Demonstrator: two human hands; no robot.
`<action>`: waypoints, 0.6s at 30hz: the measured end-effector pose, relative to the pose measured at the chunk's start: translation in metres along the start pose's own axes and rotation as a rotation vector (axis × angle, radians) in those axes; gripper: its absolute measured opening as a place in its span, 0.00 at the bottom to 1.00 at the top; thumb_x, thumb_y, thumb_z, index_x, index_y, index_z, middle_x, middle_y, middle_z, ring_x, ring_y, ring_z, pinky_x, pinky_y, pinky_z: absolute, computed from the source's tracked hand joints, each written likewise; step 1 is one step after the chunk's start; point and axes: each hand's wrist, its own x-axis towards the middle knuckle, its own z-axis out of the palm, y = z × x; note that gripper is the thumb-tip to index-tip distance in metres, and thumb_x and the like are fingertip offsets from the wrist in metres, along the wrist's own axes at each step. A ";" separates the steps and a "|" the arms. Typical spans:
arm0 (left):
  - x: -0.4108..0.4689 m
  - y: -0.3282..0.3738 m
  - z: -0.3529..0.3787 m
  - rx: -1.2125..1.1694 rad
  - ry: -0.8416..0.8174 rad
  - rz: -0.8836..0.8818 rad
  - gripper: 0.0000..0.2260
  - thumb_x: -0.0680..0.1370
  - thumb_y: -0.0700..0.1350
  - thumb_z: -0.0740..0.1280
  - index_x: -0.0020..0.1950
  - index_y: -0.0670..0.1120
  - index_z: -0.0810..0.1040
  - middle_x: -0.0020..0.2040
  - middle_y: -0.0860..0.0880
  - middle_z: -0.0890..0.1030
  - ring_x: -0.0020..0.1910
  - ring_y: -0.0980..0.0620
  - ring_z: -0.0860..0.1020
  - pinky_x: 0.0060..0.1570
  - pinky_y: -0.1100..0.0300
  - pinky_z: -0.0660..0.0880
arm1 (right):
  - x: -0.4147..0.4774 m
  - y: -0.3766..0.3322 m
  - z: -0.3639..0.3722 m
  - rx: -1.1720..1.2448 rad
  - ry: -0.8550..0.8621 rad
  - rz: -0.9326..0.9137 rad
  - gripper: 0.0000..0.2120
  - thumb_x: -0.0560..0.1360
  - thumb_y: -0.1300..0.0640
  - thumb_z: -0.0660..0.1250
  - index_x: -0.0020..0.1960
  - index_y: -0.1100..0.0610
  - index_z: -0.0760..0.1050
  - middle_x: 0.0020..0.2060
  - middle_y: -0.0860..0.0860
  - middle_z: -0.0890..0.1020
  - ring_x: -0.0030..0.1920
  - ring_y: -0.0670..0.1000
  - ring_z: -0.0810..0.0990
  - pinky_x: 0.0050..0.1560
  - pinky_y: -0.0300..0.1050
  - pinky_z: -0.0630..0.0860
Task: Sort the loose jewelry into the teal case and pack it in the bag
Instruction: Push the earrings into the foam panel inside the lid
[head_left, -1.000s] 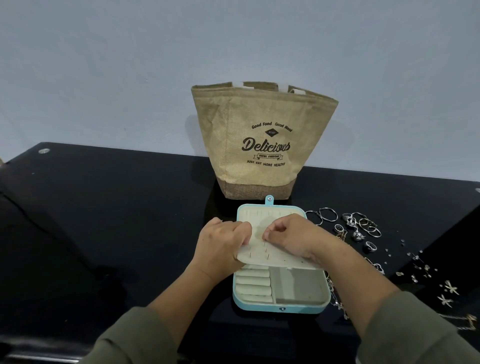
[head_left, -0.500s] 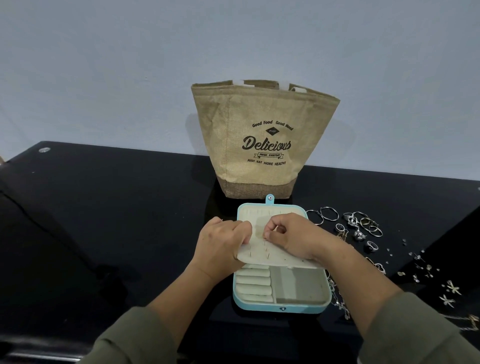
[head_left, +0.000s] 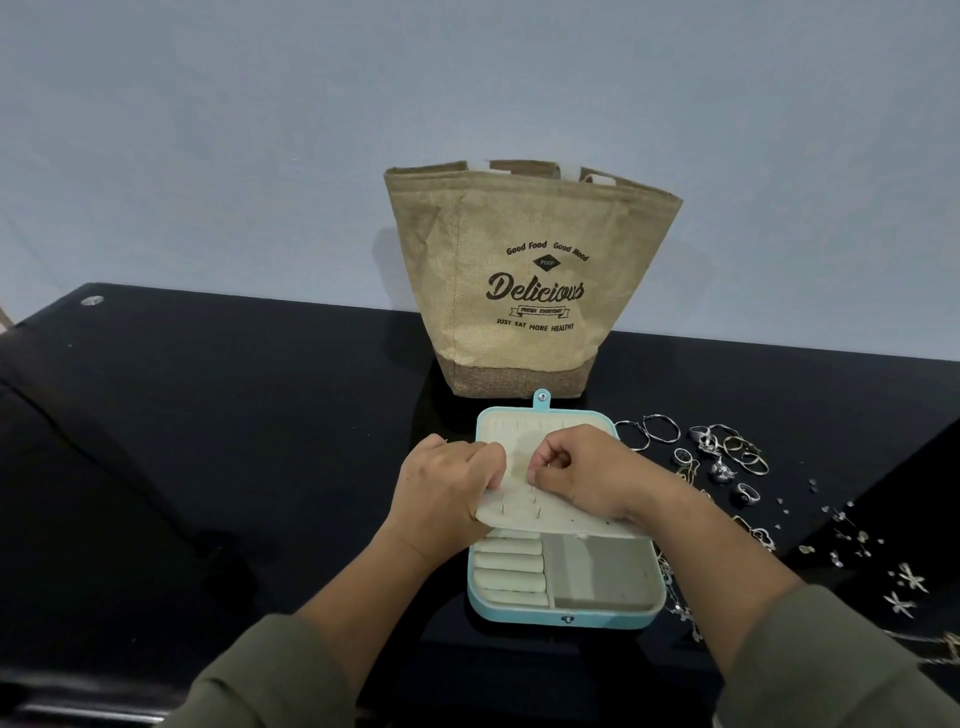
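The teal case (head_left: 566, 616) lies open on the black table, with cream ring rolls and a bare compartment at its front. Over its middle a cream earring flap (head_left: 524, 512) with small holes and studs is lifted. My left hand (head_left: 447, 499) pinches the flap's left edge. My right hand (head_left: 582, 478) has its fingertips pinched against the flap's face; what it pinches is too small to tell. Loose jewelry (head_left: 722, 457), rings, hoops and small studs, lies scattered right of the case. The tan burlap bag (head_left: 530, 280) stands open behind the case.
A chain (head_left: 680, 608) lies along the case's right side. Star-shaped earrings (head_left: 909, 582) sit near the table's right edge (head_left: 883, 488). The grey wall rises right behind the bag. The black table (head_left: 208, 441) stretches left of the case.
Both hands stay on the flap. My right fingertips have shifted slightly on its face; the case, bag and loose jewelry have not moved.
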 end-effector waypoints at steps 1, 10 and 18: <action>0.000 0.000 0.000 -0.001 -0.002 0.000 0.05 0.68 0.46 0.62 0.33 0.47 0.69 0.26 0.54 0.68 0.24 0.53 0.64 0.27 0.57 0.61 | 0.000 0.000 0.000 0.009 0.004 0.008 0.03 0.73 0.55 0.71 0.44 0.54 0.81 0.35 0.47 0.79 0.34 0.44 0.73 0.38 0.39 0.72; -0.003 -0.001 0.001 0.006 -0.009 -0.017 0.04 0.65 0.42 0.64 0.33 0.47 0.70 0.27 0.54 0.69 0.24 0.54 0.64 0.29 0.58 0.61 | -0.001 -0.010 -0.007 0.061 -0.012 0.117 0.04 0.71 0.56 0.73 0.44 0.56 0.84 0.38 0.49 0.83 0.39 0.46 0.77 0.45 0.40 0.76; -0.004 -0.001 0.001 -0.022 -0.003 -0.034 0.06 0.64 0.42 0.68 0.33 0.47 0.70 0.27 0.54 0.69 0.24 0.54 0.64 0.30 0.60 0.58 | -0.007 -0.010 -0.018 -0.078 -0.091 0.001 0.05 0.75 0.54 0.70 0.47 0.49 0.84 0.35 0.41 0.81 0.35 0.40 0.74 0.39 0.33 0.71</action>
